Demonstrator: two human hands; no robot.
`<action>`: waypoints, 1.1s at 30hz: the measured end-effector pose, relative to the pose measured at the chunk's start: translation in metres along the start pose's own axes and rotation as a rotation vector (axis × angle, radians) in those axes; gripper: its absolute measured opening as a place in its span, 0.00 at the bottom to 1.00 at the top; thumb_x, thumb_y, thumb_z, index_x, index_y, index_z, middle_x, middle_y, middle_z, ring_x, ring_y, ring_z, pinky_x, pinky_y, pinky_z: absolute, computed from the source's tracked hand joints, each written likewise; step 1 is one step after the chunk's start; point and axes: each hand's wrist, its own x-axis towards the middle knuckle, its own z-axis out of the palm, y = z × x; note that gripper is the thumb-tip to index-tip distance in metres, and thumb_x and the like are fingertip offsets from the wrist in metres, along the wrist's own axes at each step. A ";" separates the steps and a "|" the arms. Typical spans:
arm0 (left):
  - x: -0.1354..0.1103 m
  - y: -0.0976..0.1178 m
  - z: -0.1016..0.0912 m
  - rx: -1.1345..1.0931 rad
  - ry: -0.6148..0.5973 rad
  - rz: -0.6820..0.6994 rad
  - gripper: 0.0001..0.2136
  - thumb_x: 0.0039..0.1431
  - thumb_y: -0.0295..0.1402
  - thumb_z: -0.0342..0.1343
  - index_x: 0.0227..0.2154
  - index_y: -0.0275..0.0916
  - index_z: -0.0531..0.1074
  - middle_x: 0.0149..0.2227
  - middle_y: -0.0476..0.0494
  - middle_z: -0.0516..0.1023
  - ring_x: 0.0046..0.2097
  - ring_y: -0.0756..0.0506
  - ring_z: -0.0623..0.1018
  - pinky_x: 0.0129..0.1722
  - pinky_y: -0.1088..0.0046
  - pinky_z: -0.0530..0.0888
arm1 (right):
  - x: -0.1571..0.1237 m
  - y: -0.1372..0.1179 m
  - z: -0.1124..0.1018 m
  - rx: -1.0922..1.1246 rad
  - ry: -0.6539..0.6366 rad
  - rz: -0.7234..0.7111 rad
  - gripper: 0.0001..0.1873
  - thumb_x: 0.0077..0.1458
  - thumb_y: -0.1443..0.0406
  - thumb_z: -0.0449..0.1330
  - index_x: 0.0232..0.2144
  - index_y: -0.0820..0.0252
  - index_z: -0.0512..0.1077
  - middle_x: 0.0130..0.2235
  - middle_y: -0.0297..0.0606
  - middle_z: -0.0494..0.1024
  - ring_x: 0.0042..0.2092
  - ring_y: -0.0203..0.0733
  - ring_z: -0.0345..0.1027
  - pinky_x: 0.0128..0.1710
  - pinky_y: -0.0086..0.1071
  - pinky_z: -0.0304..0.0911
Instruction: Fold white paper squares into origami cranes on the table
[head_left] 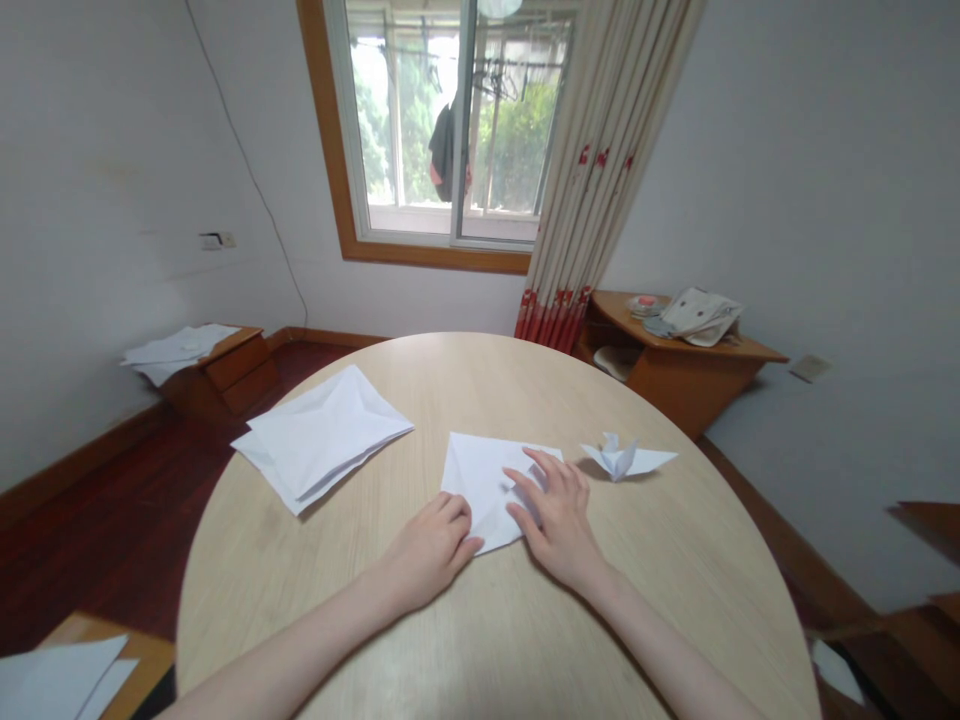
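Observation:
A folded sheet of white paper (480,475) lies on the round wooden table (480,380) in front of me, with creases showing on its left part. My left hand (435,545) is at its near left edge, fingers curled together and thumb pressed close to them on the paper's edge. Spread fingers of my right hand (555,520) rest over the right side of the same sheet and hide part of it. Just beyond the right hand stands a folded white paper crane (619,458), its wings stretched out sideways.
Several creased white sheets (322,430) are stacked at the table's left. A small cabinet (232,370) with papers stands behind left, a corner shelf (697,380) with a cloth bag (701,315) behind right. More paper (60,680) lies at the lower left. Window and curtain (592,170) are ahead.

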 end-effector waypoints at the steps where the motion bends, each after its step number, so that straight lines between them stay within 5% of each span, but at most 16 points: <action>1: 0.000 0.000 0.000 -0.004 0.006 0.007 0.07 0.65 0.31 0.50 0.32 0.36 0.70 0.39 0.42 0.72 0.42 0.42 0.69 0.44 0.64 0.70 | -0.001 -0.002 0.000 -0.015 -0.021 -0.003 0.17 0.58 0.63 0.52 0.50 0.53 0.67 0.59 0.44 0.61 0.61 0.54 0.50 0.59 0.55 0.40; 8: -0.005 0.002 0.001 -0.073 0.025 0.113 0.08 0.64 0.28 0.48 0.29 0.38 0.69 0.44 0.42 0.71 0.47 0.43 0.70 0.56 0.58 0.63 | -0.003 -0.003 0.004 -0.030 -0.076 0.021 0.16 0.57 0.62 0.53 0.48 0.54 0.68 0.58 0.45 0.63 0.61 0.55 0.49 0.59 0.56 0.38; 12: -0.005 0.003 -0.004 -0.116 -0.034 0.073 0.03 0.62 0.29 0.48 0.36 0.39 0.66 0.47 0.40 0.70 0.49 0.42 0.71 0.49 0.62 0.69 | -0.003 -0.001 0.005 -0.034 -0.083 0.024 0.17 0.57 0.62 0.53 0.49 0.53 0.67 0.59 0.45 0.63 0.61 0.55 0.50 0.59 0.56 0.37; 20: -0.006 -0.004 -0.011 -0.040 -0.100 0.149 0.16 0.63 0.30 0.48 0.53 0.44 0.66 0.56 0.38 0.65 0.54 0.40 0.69 0.51 0.60 0.69 | -0.004 0.000 0.006 -0.044 -0.131 0.031 0.15 0.58 0.62 0.53 0.47 0.55 0.69 0.59 0.46 0.62 0.61 0.54 0.49 0.59 0.56 0.39; 25: -0.007 -0.010 -0.004 -0.001 -0.066 0.168 0.17 0.64 0.32 0.50 0.55 0.46 0.66 0.62 0.39 0.61 0.61 0.38 0.62 0.57 0.55 0.65 | -0.004 -0.002 0.005 -0.028 -0.130 0.013 0.13 0.58 0.63 0.52 0.45 0.52 0.71 0.58 0.43 0.64 0.61 0.53 0.50 0.59 0.56 0.38; 33: -0.007 -0.008 -0.004 0.052 -0.097 0.157 0.17 0.64 0.34 0.50 0.56 0.47 0.66 0.60 0.40 0.64 0.60 0.37 0.63 0.55 0.56 0.67 | 0.001 -0.007 0.001 -0.021 -0.123 -0.048 0.08 0.58 0.64 0.53 0.35 0.53 0.72 0.53 0.41 0.69 0.61 0.52 0.48 0.60 0.58 0.32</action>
